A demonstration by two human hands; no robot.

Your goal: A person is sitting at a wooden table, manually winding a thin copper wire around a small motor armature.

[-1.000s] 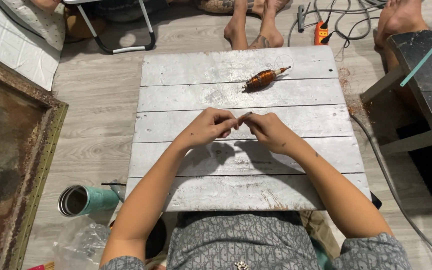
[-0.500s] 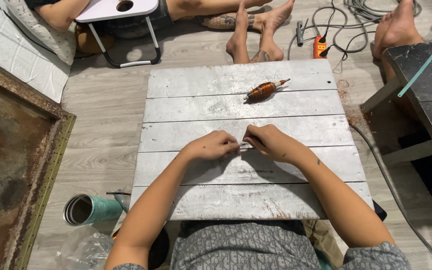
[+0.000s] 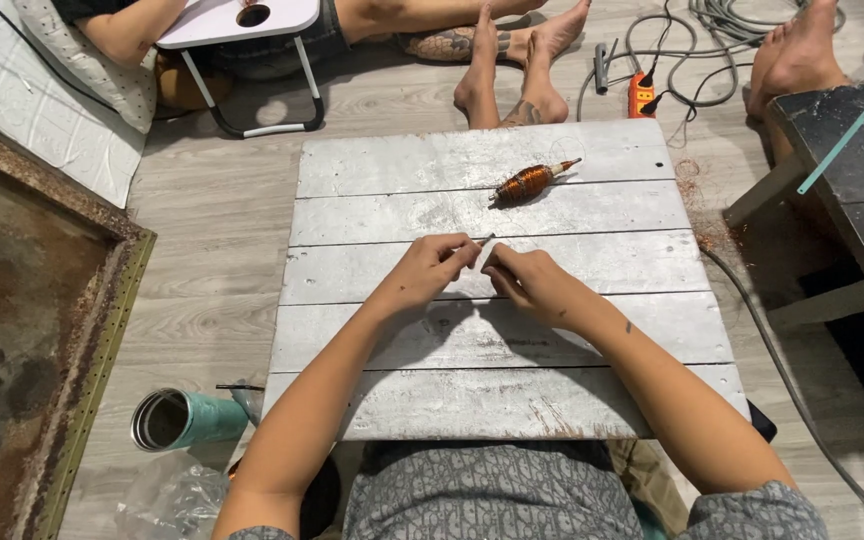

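Whitewashed plank table (image 3: 572, 400) on grey wood floor (image 3: 212, 230)

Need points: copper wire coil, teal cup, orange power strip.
copper wire coil (image 3: 525, 184), head view, on the middle of the wound copper body.
teal cup (image 3: 188, 419), head view, on its side wall near the open mouth.
orange power strip (image 3: 641, 97), head view, on its top face.

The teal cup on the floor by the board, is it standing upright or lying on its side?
Lying on its side. The teal cup rests lengthwise on the floor, its open mouth facing left, showing the dark inside.
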